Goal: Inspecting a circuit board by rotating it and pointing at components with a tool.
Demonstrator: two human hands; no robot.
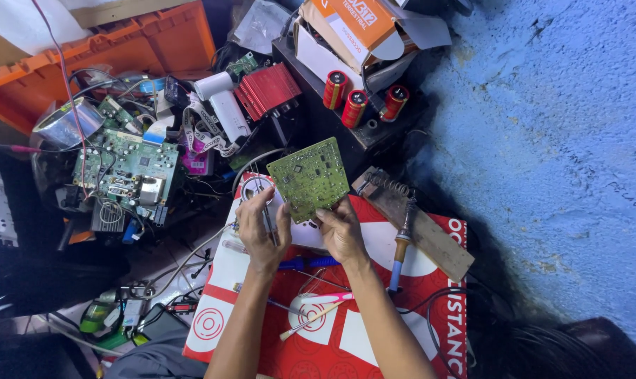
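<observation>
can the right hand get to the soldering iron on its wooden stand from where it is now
Probably yes. The soldering iron lies just beside the right hand with nothing between, but that hand holds the green circuit board.

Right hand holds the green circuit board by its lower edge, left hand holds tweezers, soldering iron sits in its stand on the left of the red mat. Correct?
Not quite. The head view shows the soldering iron resting on its stand on the right side of the red mat, not the left. The rest holds: right hand grips the green circuit board by its lower edge, left hand holds tweezers.
</observation>
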